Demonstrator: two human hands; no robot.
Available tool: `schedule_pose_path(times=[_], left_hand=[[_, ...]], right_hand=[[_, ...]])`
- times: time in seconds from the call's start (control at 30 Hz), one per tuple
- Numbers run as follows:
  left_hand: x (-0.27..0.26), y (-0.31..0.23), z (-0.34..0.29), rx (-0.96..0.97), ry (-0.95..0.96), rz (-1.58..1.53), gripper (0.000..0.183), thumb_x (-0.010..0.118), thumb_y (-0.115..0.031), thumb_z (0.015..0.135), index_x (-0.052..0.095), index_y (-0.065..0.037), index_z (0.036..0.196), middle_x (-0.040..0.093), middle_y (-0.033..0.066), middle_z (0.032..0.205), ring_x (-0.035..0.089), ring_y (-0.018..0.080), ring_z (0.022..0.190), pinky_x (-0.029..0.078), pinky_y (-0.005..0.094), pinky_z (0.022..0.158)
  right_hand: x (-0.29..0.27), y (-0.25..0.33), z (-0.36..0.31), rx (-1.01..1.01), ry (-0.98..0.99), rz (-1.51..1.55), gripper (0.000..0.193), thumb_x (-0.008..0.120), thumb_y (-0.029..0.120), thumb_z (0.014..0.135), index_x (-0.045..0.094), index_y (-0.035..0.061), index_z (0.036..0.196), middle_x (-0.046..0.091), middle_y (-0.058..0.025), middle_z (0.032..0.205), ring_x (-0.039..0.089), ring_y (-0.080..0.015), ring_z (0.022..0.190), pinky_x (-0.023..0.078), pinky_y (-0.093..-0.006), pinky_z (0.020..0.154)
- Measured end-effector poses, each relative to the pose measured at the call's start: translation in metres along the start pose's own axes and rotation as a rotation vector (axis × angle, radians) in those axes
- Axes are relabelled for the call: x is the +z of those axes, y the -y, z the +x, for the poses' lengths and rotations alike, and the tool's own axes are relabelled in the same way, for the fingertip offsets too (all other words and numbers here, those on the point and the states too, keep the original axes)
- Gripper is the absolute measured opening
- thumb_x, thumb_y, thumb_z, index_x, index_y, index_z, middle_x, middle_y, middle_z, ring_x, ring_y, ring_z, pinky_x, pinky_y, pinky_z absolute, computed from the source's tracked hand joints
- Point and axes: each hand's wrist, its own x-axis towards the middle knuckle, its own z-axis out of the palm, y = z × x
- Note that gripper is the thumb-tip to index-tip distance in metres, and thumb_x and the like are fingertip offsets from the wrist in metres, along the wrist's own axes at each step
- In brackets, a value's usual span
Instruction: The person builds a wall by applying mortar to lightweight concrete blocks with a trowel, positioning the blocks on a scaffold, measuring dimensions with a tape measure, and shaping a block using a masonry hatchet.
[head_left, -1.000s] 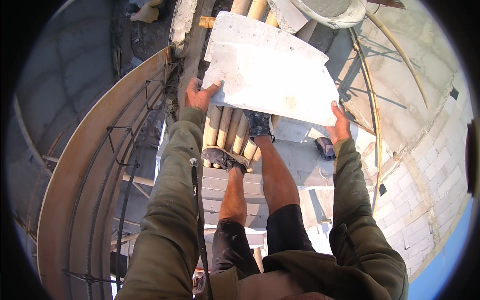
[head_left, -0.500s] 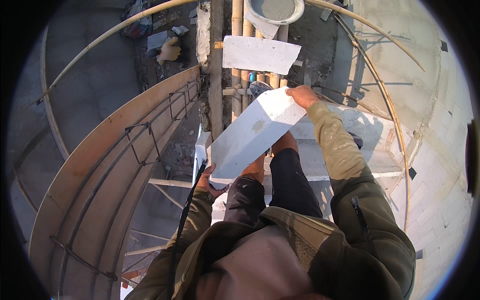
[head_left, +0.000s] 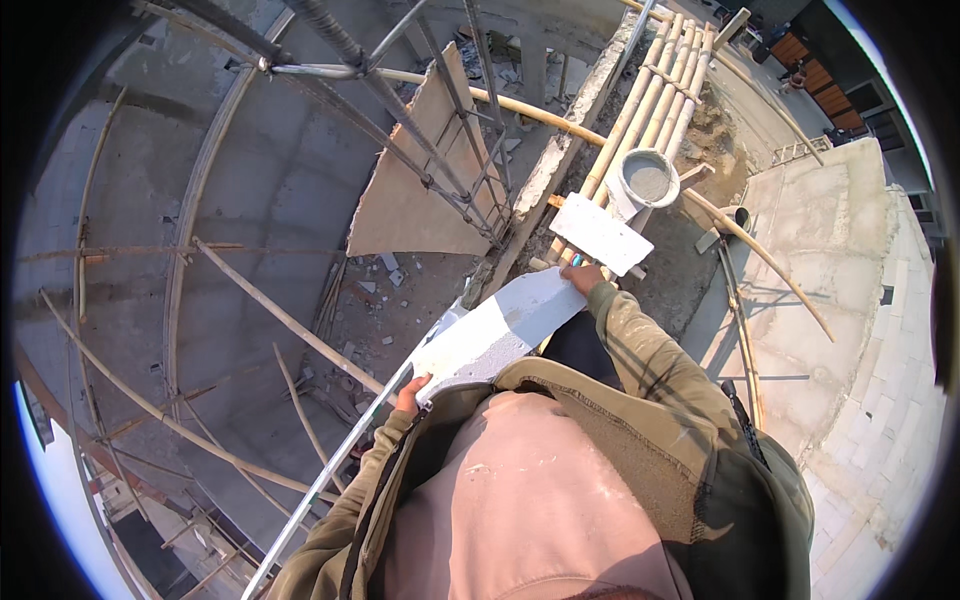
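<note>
A long white aerated concrete block lies slantwise in front of my chest, held at both ends. My left hand grips its near left end, with the thumb on top. At the far right end, my right hand is closed over the block's edge; its fingertips are partly hidden. A pale straight edge runs down beside my left hand. Beyond my right hand, a flat white block piece rests on bamboo poles. Behind that piece stands a round bucket of grey mortar.
Bamboo poles lashed together form a walkway ahead. Upright steel rebar and a plywood panel stand at the far left. A deep drop with bamboo scaffolding opens to my left. A grey wall rises on the right.
My view has swung, bringing more of the walkway and the drop into sight. Both hands keep hold of the block, which now appears closer to my chest.
</note>
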Motion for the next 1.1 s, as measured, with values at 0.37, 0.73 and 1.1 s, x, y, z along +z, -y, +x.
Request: schedule_pose_path(times=[0.37,0.73,1.1], left_hand=[[0.088,0.042,-0.113,-0.053,-0.007,-0.77,0.047,0.072,-0.037,0.089,0.069,-0.001,0.119,0.073,0.014,0.109,0.07,0.027,0.091,0.056,0.0396,0.079],[0.226,0.089,-0.016,-0.182,-0.057,-1.617,0.06,0.071,-0.038,0.091,0.053,-0.008,0.14,0.066,0.0131,0.131,0.064,0.0352,0.12,0.054,0.0556,0.096],[0.289,0.142,0.107,-0.46,-0.089,-1.568,0.082,0.072,-0.034,0.096,0.026,-0.008,0.159,0.024,0.0294,0.162,0.037,0.0438,0.146,0.048,0.059,0.106]], right_hand=[[0.066,0.104,-0.122,0.474,0.166,0.807,0.073,0.07,0.051,0.091,0.048,0.0106,0.147,0.055,-0.0159,0.141,0.06,-0.0391,0.117,0.046,-0.0578,0.101],[0.177,0.105,-0.038,0.119,0.55,0.267,0.07,0.081,0.016,0.081,0.046,-0.0017,0.138,0.062,-0.0205,0.131,0.066,-0.0353,0.112,0.055,-0.052,0.09],[0.189,0.085,0.072,-0.651,0.31,-0.876,0.111,0.088,0.01,0.061,0.026,-0.0005,0.153,0.043,-0.0282,0.134,0.051,-0.0466,0.125,0.045,-0.0482,0.105]])
